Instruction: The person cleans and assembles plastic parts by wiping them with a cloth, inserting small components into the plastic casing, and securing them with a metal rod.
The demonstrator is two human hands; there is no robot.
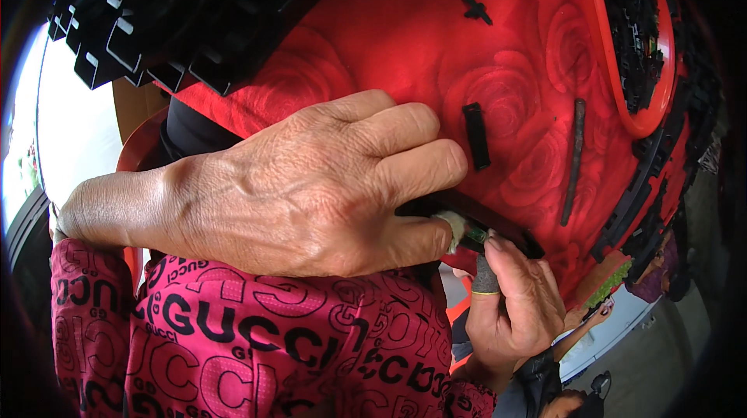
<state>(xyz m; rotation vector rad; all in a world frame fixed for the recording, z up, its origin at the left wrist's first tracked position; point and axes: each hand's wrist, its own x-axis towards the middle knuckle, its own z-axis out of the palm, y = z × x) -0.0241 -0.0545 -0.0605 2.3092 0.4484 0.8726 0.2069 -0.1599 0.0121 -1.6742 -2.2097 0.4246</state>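
Note:
My left hand (pixel 327 185) reaches across from the left, its fingers curled around a long black plastic-looking part (pixel 510 236) that slants down to the right. A scrap of pale wrapping sits at the left thumb's tip. Close beside it, my right hand (pixel 517 305) is closed in a pinch against the near side of the part, and a grey sleeve covers one digit. Something small with a green glint lies between the two hands; what the right fingers grip is mostly hidden.
A red rose-patterned cloth (pixel 381 45) lies under the work. On it rest a short black block (pixel 477 136), a thin dark rod (pixel 574 161) and a small cross-shaped black piece (pixel 475 9). Black moulded parts (pixel 156 21) are heaped upper left; an orange-rimmed basket (pixel 642 124) holds more.

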